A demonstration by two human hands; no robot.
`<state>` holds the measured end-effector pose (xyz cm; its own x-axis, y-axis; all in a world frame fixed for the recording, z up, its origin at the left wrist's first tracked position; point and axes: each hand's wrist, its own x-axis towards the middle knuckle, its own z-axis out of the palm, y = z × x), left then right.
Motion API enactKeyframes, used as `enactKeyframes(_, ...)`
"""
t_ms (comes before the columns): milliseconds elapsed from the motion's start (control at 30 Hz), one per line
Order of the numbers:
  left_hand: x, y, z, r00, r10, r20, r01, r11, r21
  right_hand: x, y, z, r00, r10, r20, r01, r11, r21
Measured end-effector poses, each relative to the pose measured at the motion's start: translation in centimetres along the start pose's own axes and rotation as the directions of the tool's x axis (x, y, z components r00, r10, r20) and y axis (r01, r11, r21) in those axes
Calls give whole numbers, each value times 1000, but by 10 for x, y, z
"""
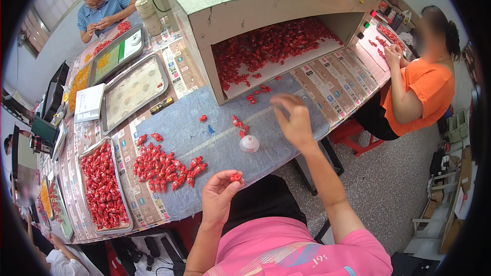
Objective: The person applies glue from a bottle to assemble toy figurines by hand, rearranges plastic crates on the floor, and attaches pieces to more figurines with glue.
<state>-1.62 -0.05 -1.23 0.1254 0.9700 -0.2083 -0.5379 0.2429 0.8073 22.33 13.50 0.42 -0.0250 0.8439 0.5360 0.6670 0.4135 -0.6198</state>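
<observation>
Head view. The left hand (217,194) holds its grip pinched together on one red wrapped sweet (236,177), raised just above the near edge of the desk (327,89). The right hand (292,120) is stretched forward over the blue-grey mat (179,133), fingers loosely together and blurred; whether they hold anything cannot be told. Between the hands stands a small white dome-shaped piece (249,143), with a few loose sweets (239,125) just beyond it. A sorted heap of sweets (163,166) lies to the left on the mat, and a full metal tray (101,186) beside that. Ahead, a cream hopper box (266,20) spills more red sweets toward the mat. Two other people work at the far ends of the desk. Risk: the pinched sweet sits at the fingertips beside the desk edge, so a loosened grip would likely drop it to the lap or floor; the reaching forearm could also knock over the white piece.
</observation>
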Motion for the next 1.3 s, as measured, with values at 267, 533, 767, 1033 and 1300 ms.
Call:
enactKeyframes(267,-1,-1,4,1000,5,19,-4,1000,-20,54,57,30,990,43,132,-17,981,-196)
enactKeyframes(533,-4,-1,2,1000,16,3,-15,1000,-22,24,40,13,989,89,118,-63,976,-208)
enactKeyframes(767,-5,1,9,998,22,-60,-22,1000,0,-43,-33,-15,918,356,176,-397,804,443)
enactKeyframes(1033,-5,-1,12,997,64,36,-63,998,-15,-95,-102,-18,874,267,407,-478,625,617)
enactKeyframes(1300,-9,-3,17,984,160,77,-162,987,21,-101,-108,-20,877,250,411,-463,671,579)
